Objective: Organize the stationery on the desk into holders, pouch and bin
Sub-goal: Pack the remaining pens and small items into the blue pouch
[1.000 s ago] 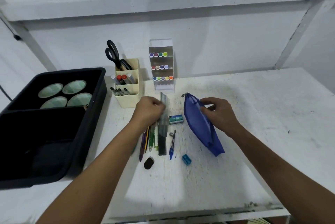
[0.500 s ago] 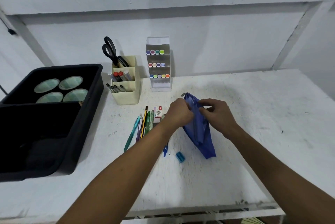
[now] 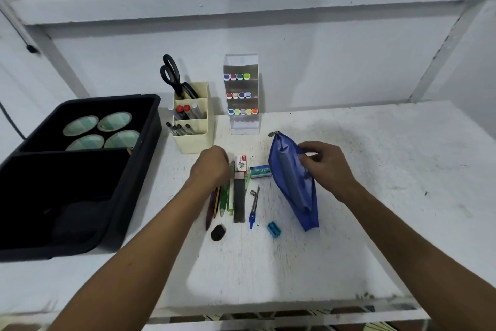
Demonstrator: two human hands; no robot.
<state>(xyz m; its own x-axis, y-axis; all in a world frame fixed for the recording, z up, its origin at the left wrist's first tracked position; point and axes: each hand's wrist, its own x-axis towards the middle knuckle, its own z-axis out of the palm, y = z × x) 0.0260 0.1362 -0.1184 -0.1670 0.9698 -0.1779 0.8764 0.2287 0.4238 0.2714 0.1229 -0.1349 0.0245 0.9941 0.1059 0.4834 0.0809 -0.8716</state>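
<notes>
Left hand (image 3: 212, 167) curled (knuckles up); right hand (image 3: 326, 167) in pinching grip.

the bin (image 3: 139, 169) sits far left on the desk (image 3: 375, 169); the pen holder (image 3: 194, 126) is right of it; the marker stand (image 3: 242, 94) is further right; pens (image 3: 222, 199) lie near the holder; the pouch (image 3: 295, 183) lies right of them

A blue pouch (image 3: 294, 183) stands open in the right hand's (image 3: 324, 167) pinch; pens and pencils (image 3: 221, 202) lie under the left hand (image 3: 212, 167).
</notes>
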